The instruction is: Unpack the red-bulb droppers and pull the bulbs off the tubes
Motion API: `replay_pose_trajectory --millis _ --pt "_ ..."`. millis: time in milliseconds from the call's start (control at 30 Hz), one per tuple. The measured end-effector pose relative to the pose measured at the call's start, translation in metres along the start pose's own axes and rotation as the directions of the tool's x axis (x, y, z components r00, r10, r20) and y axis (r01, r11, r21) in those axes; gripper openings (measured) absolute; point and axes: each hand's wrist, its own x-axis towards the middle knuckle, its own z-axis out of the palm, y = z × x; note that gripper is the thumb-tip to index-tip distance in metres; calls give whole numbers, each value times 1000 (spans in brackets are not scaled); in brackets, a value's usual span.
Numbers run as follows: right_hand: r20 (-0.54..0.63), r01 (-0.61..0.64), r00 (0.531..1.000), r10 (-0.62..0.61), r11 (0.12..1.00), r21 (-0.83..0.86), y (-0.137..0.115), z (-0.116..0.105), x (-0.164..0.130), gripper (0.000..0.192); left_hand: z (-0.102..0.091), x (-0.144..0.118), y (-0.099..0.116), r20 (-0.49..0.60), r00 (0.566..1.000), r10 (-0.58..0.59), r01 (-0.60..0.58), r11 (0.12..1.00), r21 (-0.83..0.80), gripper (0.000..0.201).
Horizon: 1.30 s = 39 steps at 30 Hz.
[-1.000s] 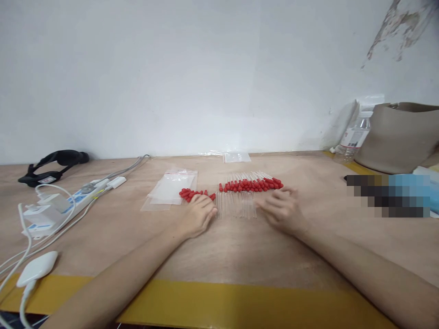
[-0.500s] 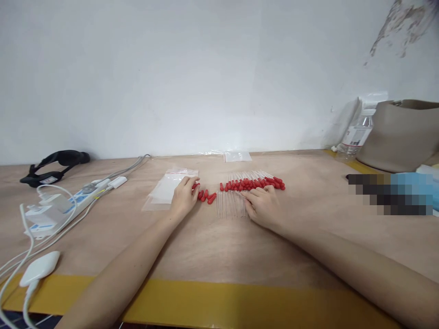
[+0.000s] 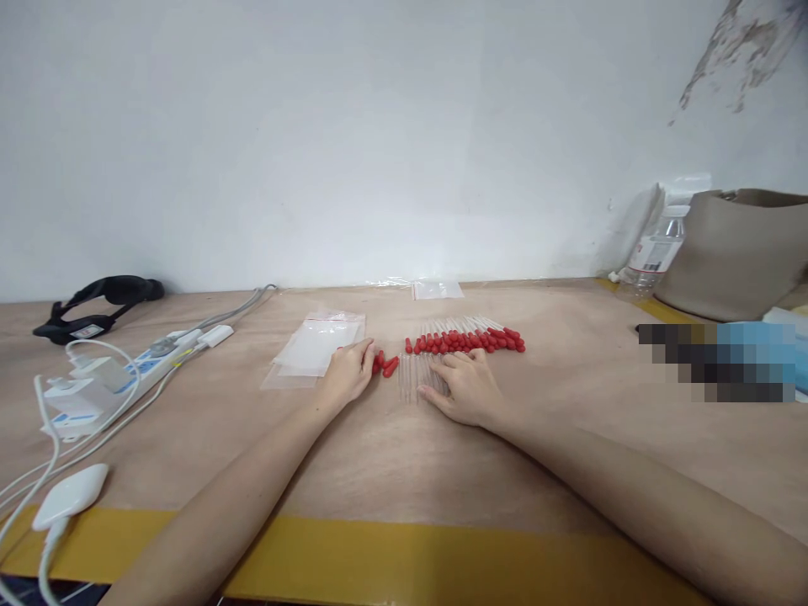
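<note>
My left hand [image 3: 351,370] rests beside several loose red rubber bulbs [image 3: 390,367], its fingers curled and pressed together. What is between those fingers, if anything, is hidden. My right hand [image 3: 465,387] lies over a row of clear thin tubes [image 3: 407,379], index finger and thumb apart across them; nothing shows gripped in it. Its fingers cover part of the row. Just beyond lies a line of droppers [image 3: 454,339], their red bulbs toward me and their pale tubes pointing to the wall.
Clear plastic bags [image 3: 312,345] lie left of the bulbs, and another small bag [image 3: 438,290] lies near the wall. A power strip [image 3: 145,370] with cables and a black strap [image 3: 101,307] occupy the left. At right stand a plastic bottle [image 3: 656,252] and a grey-brown container [image 3: 732,252].
My left hand has turned, with its fingers drawn in toward me. My right hand has shifted slightly left over the tubes, thumb and index finger now spread wider.
</note>
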Motion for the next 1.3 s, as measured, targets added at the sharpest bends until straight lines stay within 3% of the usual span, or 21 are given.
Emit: replay_pose_trajectory --millis 133,300,367,433,533,667,767,867,967,1033,1067,1100,1200,1300 --pt "-15 16 1000 -15 999 37 8 -5 -6 45 -6 -3 -8 -106 994 -30 26 999 -40 34" --pt "-120 30 992 -22 998 64 28 -12 -23 32 -15 6 -8 -163 986 -37 29 998 -51 30" --pt "-156 24 988 -11 996 82 34 -13 -30 28 -15 18 1 -85 996 -22 22 1000 8 25" --pt "-189 2 982 18 994 108 38 -12 -35 25 -12 33 13 60 995 -86 80 993 88 24" --pt "-223 -21 974 50 991 133 39 -10 -39 23 -3 59 30 236 940 -247 212 964 163 26" --pt "-241 -12 970 43 992 129 39 -7 -41 20 12 85 43 417 829 -373 318 927 199 24" --pt "-256 -1 966 33 992 125 39 -6 -41 18 17 95 47 477 770 -424 360 906 223 21" --pt "-270 -3 962 36 993 121 39 -6 -41 17 11 97 50 453 788 -417 355 909 218 20" --pt "-283 -3 958 38 992 126 39 -7 -41 16 -1 83 50 372 863 -341 298 939 170 25" --pt "-303 22 953 24 989 148 39 -8 -41 14 -6 63 47 285 930 -231 208 972 109 27" --pt "-327 35 945 21 986 163 38 -9 -40 13 -7 51 45 237 958 -162 148 986 76 25" --pt "-361 45 932 23 983 177 37 -10 -40 14 -6 37 43 136 991 13 -13 1000 -5 23" --pt "-451 70 892 19 981 180 33 -12 -39 26 6 -1 34 -57 950 307 -311 947 -80 19" --pt "-376 126 924 -65 982 140 28 -15 -38 30 19 -25 31 -155 895 417 -435 894 -104 17"
